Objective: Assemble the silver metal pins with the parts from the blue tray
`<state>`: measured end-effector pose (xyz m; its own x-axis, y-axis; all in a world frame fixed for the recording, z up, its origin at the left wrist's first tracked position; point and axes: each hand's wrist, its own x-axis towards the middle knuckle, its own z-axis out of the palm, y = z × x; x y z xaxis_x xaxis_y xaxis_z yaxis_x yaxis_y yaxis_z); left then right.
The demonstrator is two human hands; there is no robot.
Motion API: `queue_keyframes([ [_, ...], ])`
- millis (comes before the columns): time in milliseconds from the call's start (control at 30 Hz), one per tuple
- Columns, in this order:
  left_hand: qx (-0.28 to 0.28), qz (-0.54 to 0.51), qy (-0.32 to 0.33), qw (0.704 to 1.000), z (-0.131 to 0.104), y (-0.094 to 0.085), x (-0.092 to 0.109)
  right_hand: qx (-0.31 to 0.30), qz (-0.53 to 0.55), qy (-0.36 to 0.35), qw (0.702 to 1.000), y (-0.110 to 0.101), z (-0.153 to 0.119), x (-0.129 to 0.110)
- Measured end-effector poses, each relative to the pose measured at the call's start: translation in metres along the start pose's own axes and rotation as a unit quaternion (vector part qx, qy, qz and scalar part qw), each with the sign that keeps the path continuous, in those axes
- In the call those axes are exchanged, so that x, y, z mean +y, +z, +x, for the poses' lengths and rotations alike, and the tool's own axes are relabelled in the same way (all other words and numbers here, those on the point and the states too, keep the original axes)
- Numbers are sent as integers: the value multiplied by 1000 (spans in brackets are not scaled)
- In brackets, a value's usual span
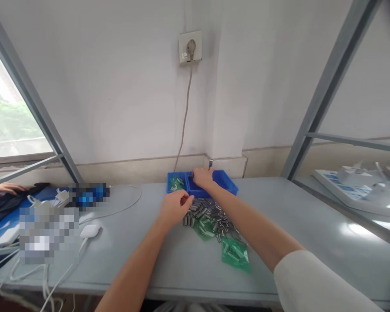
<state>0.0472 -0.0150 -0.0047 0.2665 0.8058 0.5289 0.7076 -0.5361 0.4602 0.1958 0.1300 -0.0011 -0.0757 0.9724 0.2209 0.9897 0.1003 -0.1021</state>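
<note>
Got left hand loosely curled beside metal pieces heaped on the worktop, right hand inside the blue tray; can't tell about any pinch in either. Could easily scatter pieces by brushing the heap with the right forearm.

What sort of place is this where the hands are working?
Probably a workshop or small factory: shiny grey metal cylinders are heaped on a long, smooth grey table, in front of blue plastic compartments.
</note>
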Motion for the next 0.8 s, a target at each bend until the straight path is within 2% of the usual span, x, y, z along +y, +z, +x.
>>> queue_keyframes([
  [267,-13,7,0,1000,-1,1,3,-7,-32,-11,999,8,8,2],
  [800,-15,8,11,1000,-2,1,3,-4,-29,-9,1000,1,2,-4],
])
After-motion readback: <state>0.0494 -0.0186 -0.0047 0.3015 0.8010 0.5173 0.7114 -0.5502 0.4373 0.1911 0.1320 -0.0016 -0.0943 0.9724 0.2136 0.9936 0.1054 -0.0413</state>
